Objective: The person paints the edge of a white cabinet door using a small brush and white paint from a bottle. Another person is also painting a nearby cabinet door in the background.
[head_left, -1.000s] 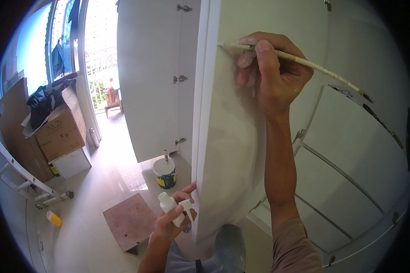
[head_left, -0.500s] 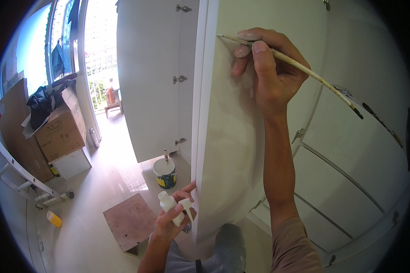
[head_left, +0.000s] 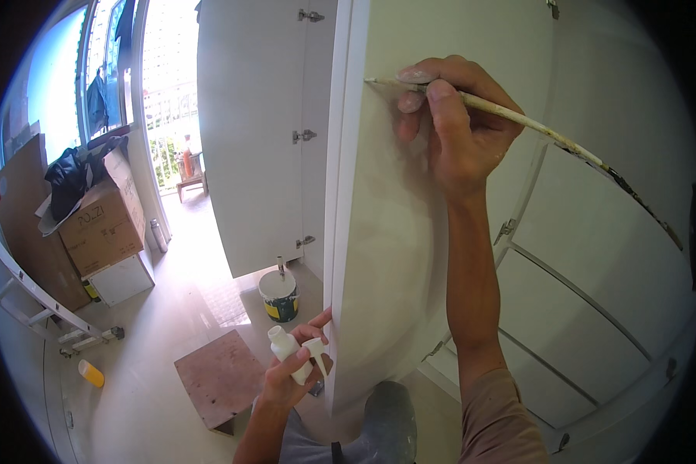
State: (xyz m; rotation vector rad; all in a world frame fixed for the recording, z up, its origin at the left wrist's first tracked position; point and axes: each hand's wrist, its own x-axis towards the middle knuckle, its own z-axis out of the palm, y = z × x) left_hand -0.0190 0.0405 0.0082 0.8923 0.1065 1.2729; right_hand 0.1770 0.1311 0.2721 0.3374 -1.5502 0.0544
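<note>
My right hand (head_left: 465, 133) grips a thin, paint-stained brush (head_left: 549, 129), its pale tip touching or very close to the white panel (head_left: 387, 232) near the panel's left edge, fingertips smudged white. Lower down, my left hand (head_left: 282, 375) holds a small white bottle (head_left: 281, 340) with its neck uncovered, plus a white cap with a long narrow stem (head_left: 317, 352). One left finger rests against or beside the panel's edge. The brush's far end overlaps dark marks on the cabinetry behind it, so where it ends is hard to tell.
An open cabinet door (head_left: 255, 139) stands left, above a paint bucket (head_left: 278, 290) holding a tool. A reddish board box (head_left: 216, 371) and yellow cylinder (head_left: 91, 373) sit on the floor. Cardboard boxes (head_left: 100, 232), a ladder (head_left: 23, 301) and a bright doorway (head_left: 170, 116) are further left.
My right hand with the brush rose slightly between the first two frames, then moved back down and a little left. My left hand has barely moved.
</note>
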